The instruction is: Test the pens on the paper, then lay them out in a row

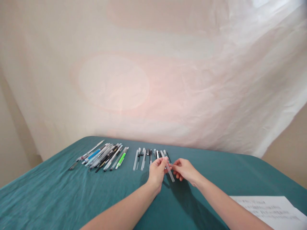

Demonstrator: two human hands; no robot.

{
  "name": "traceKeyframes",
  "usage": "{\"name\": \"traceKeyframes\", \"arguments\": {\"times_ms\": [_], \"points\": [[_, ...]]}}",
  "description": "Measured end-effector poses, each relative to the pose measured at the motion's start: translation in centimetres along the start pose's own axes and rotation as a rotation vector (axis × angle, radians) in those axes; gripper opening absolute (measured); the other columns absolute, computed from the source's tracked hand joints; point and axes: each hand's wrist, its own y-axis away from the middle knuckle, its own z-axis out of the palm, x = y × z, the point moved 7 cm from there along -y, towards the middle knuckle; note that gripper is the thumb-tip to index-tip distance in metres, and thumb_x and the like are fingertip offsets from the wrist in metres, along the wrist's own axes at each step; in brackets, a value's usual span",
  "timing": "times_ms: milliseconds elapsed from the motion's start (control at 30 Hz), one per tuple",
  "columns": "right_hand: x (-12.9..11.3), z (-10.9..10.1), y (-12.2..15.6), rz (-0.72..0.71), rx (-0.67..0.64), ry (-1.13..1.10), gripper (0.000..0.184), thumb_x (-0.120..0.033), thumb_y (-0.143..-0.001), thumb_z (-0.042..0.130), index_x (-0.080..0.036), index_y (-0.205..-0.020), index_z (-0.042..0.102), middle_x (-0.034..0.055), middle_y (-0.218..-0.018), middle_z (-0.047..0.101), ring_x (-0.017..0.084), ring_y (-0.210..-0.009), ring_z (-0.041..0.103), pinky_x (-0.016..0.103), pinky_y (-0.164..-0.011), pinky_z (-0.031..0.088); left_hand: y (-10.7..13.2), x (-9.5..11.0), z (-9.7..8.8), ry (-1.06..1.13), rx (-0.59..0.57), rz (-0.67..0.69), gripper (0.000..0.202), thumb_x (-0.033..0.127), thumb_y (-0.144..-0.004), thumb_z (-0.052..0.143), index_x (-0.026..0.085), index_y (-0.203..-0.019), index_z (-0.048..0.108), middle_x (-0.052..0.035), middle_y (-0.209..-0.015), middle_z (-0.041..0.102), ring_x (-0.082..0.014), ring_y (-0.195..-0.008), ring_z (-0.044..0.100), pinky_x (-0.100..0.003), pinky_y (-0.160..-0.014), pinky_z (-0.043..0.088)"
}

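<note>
My left hand (157, 172) is closed round a translucent whitish pen barrel (170, 172), pinched between thumb and fingers and slanting down to the right. Close beside it on the right, my right hand (183, 169) has its fingers pinched together. A thin dark piece (169, 157) runs toward those fingertips; whether they grip it or it lies on the cloth behind, I cannot make out. Just beyond both hands lies a row of pen parts, among them a clear barrel (135, 159), another clear barrel (143, 161) and dark caps. My left hand hides part of this row.
A heap of pens (104, 157) lies on the left of the green tablecloth (72, 198), with a bright green pen (121, 160) at its right edge. Printed white paper (268, 207) lies at the near right. A pale cloth (153, 80) hangs behind the table.
</note>
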Motion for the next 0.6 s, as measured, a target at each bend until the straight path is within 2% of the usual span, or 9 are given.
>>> {"name": "traceKeyframes", "arguments": {"times_ms": [100,233,433,500,600], "points": [[-0.9,-0.8,-1.5,-0.142,0.081,0.106,0.015,-0.031,-0.072,0.055,-0.016,-0.071,0.053,-0.0005,-0.052,0.060,0.009,-0.040,0.054,0.018,-0.038,0.042,-0.1,0.0,-0.3,0.007,0.030,-0.003,0.036,0.041,-0.063,0.066,0.010,-0.081,0.062,-0.0053,-0.072,0.058,-0.0122,-0.065,0.056,-0.028,-0.065,0.050],[-1.6,-0.7,-4.1,-0.209,0.124,0.194,0.011,-0.023,-0.070,0.055,-0.015,-0.069,0.061,0.0027,-0.060,0.065,0.012,-0.049,0.059,0.021,-0.049,0.044,0.1,0.2,-0.4,-0.010,0.040,0.005,0.036,0.042,-0.064,0.065,0.011,-0.082,0.062,-0.0046,-0.071,0.058,-0.0117,-0.064,0.055,-0.028,-0.065,0.050],[-3.2,-0.1,-6.1,-0.346,0.237,0.383,0.023,-0.012,-0.073,0.045,-0.013,-0.084,0.066,0.0081,-0.081,0.066,0.016,-0.071,0.061,0.026,-0.071,0.043,0.2,0.4,-0.4,-0.012,0.049,0.017,0.035,0.042,-0.065,0.064,0.010,-0.080,0.061,-0.0041,-0.070,0.057,-0.0109,-0.063,0.055,-0.027,-0.064,0.050],[-3.4,0.0,-6.2,-0.388,0.253,0.431,0.026,-0.010,-0.073,0.044,-0.014,-0.091,0.064,0.0081,-0.087,0.065,0.015,-0.075,0.060,0.025,-0.074,0.041,0.2,0.3,-0.5,-0.008,0.054,0.017,0.035,0.042,-0.065,0.064,0.010,-0.079,0.061,-0.0039,-0.070,0.057,-0.0105,-0.062,0.055,-0.026,-0.063,0.050],[-3.6,0.2,-6.3,-0.433,0.255,0.487,0.025,-0.012,-0.072,0.049,-0.016,-0.094,0.061,0.0057,-0.083,0.064,0.015,-0.077,0.058,0.024,-0.073,0.041,0.2,0.2,-0.5,0.002,0.053,0.012,0.035,0.042,-0.065,0.064,0.010,-0.079,0.061,-0.0033,-0.069,0.057,-0.0097,-0.061,0.055,-0.026,-0.063,0.050]]}}
